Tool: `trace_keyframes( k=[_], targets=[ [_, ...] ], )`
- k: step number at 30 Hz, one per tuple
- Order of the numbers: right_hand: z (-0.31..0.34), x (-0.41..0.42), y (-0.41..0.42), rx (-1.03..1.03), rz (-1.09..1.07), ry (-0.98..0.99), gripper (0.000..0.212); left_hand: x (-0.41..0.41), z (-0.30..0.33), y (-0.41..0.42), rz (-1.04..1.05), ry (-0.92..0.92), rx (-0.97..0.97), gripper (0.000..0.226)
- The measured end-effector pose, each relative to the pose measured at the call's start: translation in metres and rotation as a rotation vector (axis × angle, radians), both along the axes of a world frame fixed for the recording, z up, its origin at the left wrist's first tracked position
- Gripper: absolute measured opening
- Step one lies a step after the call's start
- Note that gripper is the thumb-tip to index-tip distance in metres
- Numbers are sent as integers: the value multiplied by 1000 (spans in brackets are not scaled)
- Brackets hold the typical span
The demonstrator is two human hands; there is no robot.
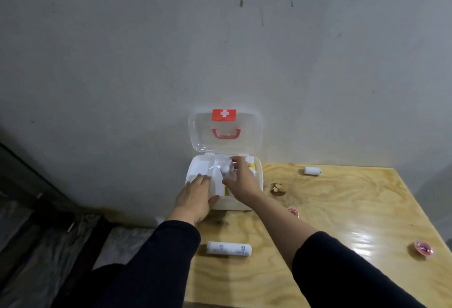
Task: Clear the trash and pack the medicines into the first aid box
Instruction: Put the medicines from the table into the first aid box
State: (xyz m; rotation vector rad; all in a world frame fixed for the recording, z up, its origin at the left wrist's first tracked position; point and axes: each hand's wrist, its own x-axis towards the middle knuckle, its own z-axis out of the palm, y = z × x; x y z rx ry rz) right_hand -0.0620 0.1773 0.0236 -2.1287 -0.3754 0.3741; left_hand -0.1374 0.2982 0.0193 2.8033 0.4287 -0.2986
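Observation:
The white first aid box (259,175) stands open at the table's far left corner, its clear lid (223,146) with a red cross label leaning against the wall. My left hand (195,197) rests flat on the box's front left rim, fingers apart. Over the box's middle compartment, my right hand (242,180) is closed on a small white bottle (225,169). A yellow bottle (252,164) stands inside at the back right. On the table lie a long white bandage roll (228,249) near me and a short white roll (312,170) farther right.
Two small pink round cases lie on the wooden table (342,210): one (293,211) just beside my right forearm, one (421,247) near the right edge. A dark knot mark (277,189) sits right of the box. The table's left edge drops to the floor.

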Motion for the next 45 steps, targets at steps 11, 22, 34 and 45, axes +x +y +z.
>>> trace_keyframes(
  k=[11, 22, 34, 45],
  targets=[
    [-20, -3, 12, -295, -4, -58, 50, -4, -21, 13, -109, -20, 17, 58],
    [15, -5, -4, -301, -38, -109, 51, 12, 19, 9, -200, -5, 17, 45],
    [39, 31, -105, -431, -193, -184, 33, 81, 51, -73, -396, -62, -29, 48],
    [-6, 118, -179, -551, -136, -92, 34, 147, 9, -142, -403, 75, -94, 51]
  ],
)
